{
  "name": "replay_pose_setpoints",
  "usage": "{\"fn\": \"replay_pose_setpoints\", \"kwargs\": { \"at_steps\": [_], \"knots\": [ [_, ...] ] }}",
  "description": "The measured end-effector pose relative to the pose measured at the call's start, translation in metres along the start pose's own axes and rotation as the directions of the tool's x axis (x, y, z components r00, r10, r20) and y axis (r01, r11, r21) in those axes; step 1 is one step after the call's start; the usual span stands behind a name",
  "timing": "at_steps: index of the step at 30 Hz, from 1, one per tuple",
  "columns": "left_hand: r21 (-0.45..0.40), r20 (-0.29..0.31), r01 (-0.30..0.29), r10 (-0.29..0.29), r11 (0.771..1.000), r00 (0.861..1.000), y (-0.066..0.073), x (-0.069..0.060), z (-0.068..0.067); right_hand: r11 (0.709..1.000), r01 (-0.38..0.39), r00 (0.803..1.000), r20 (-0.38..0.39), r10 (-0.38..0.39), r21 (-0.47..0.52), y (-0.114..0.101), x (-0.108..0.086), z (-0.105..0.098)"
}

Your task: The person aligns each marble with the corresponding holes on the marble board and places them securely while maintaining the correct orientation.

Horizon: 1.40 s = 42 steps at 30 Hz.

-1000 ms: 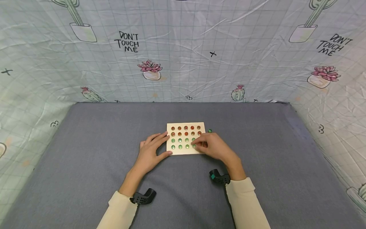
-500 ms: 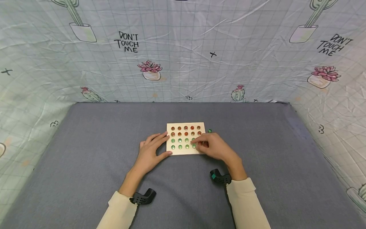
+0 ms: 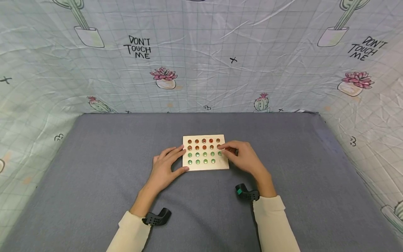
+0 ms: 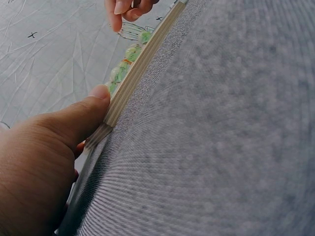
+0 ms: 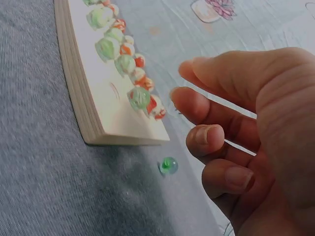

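Note:
A pale wooden board (image 3: 201,167) holds rows of marbles, red-orange ones (image 3: 204,147) in the two far rows and green ones (image 3: 205,154) in the two near rows. At the near row's right end an unfilled hollow (image 5: 114,91) shows. My left hand (image 3: 165,171) rests against the board's left side, its fingers spread along the edge and its thumb touching the near left corner. Over the board's right edge hovers my right hand (image 3: 244,155), thumb and forefinger apart with nothing between them. Beneath it, a loose green marble (image 5: 168,165) lies on the cloth, hidden in the head view.
Grey cloth (image 3: 126,140) covers the table around the board. A pale curtain printed with cacti (image 3: 201,52) hangs behind and at both sides. Each wrist wears a black camera mount, the left one (image 3: 157,217) and the right one (image 3: 247,192).
My right hand has lifted off the near row's green marbles and moved right and away, now covering the loose marble in the head view. My left hand stays put.

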<state>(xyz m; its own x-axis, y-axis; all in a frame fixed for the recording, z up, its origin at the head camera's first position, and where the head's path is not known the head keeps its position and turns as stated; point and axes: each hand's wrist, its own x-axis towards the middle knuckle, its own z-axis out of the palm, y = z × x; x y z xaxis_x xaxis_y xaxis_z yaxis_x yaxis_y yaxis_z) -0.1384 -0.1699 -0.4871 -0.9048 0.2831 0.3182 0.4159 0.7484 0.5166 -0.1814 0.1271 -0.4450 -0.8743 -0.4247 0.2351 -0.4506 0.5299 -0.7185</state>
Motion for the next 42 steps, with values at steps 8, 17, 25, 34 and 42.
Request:
{"fn": "replay_pose_setpoints", "kwargs": {
  "at_steps": [8,17,25,34,42],
  "knots": [
    [0.003,-0.001,0.0,0.0,1.0,1.0,-0.001,-0.001,0.0,0.999,-0.046,0.993,-0.112,0.045,-0.008,0.005,-0.002,-0.003],
    [0.002,-0.003,0.0,0.0,1.0,1.0,0.0,-0.001,-0.001,0.996,-0.092,0.956,-0.282,0.085,-0.01,0.015,-0.003,-0.005],
    [0.002,-0.001,0.004,-0.004,1.0,1.0,-0.001,-0.001,-0.001,0.994,-0.107,0.939,-0.331,0.094,-0.02,0.022,-0.003,-0.003],
    [0.001,0.003,0.0,0.0,1.0,1.0,-0.001,-0.001,-0.001,0.988,-0.119,0.952,-0.295,0.084,-0.102,0.029,-0.002,0.007],
    [0.001,0.003,-0.007,0.007,1.0,1.0,-0.001,0.0,-0.001,0.978,-0.164,0.955,-0.27,0.124,-0.131,0.03,-0.003,0.012]
  ]
}}
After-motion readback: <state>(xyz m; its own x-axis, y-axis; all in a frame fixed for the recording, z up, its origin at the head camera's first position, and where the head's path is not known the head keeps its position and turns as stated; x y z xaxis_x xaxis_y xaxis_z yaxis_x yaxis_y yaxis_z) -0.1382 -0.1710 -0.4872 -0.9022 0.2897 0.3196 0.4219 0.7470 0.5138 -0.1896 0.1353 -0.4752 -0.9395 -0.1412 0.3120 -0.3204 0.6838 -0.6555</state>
